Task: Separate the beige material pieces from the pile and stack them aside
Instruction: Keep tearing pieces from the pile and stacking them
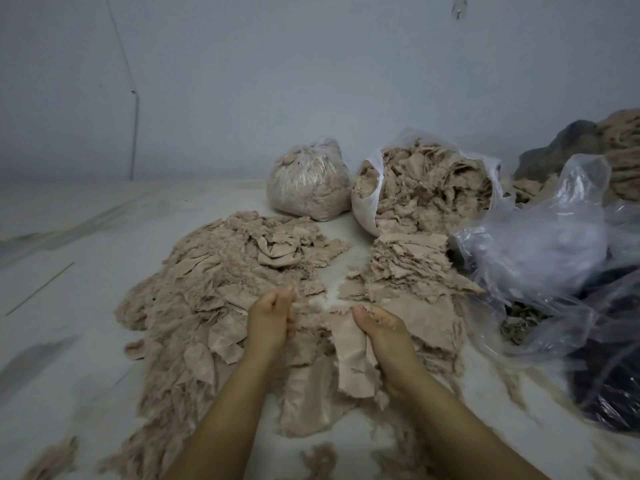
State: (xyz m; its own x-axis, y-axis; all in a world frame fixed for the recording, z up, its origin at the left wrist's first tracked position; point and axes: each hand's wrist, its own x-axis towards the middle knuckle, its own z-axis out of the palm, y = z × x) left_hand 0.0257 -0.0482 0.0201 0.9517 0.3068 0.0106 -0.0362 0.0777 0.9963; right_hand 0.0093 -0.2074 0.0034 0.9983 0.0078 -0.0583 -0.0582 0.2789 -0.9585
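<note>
Beige frayed fabric-scrap pile [214, 289] spread on pale floor [69, 237] | left hand [272, 315] fingers curled, pinching scraps at pile's near edge; right hand [379, 327] gripping flat beige strip [349, 355] | layered beige stack [408, 268] just right; open clear plastic bag [363, 209] behind stack
</note>
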